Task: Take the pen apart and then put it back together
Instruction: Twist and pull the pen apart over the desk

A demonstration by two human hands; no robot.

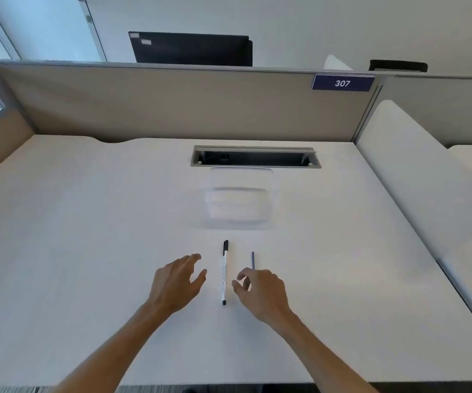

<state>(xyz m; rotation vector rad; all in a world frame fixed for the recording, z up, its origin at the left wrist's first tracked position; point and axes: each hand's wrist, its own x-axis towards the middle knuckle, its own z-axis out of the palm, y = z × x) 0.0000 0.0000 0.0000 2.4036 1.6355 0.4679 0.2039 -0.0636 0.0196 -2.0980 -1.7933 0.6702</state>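
Note:
A white pen [224,272] with a black cap and black end lies lengthwise on the white desk [87,251], cap pointing away from me. My left hand [176,282] hovers just left of it, fingers spread, holding nothing. My right hand [260,290] is just right of the pen, fingers loosely curled and apart, holding nothing. A thin purple-grey rod [253,260], like a refill, lies on the desk beyond my right hand; its near end is hidden behind the fingers.
A clear plastic container [240,198] sits on the desk beyond the pen. Behind it is an open cable slot [256,156] in the desktop. A beige partition [172,103] closes the far side, and a white divider [416,177] stands at the right.

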